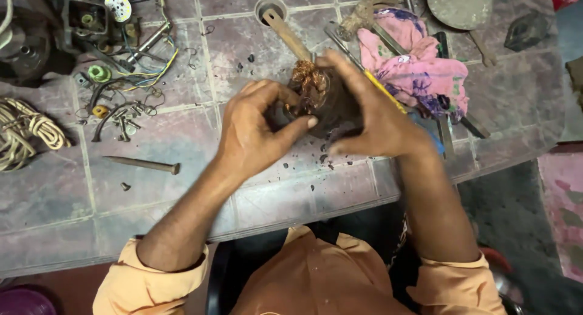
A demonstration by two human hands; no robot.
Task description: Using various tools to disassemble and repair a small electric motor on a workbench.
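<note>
A dark, grimy motor part with a bundle of copper wire on top sits between my two hands over the tiled worktop. My left hand grips its left side, thumb and fingers pinching near the copper coil. From the right, my right hand cups it, fingers curled over the top. Black crumbs lie on the tiles just below the part.
A pink patterned cloth and long metal tools lie at the right. A wooden handle sticks out behind the part. A large nail, bolts, coloured wires and a cream rope coil lie at the left.
</note>
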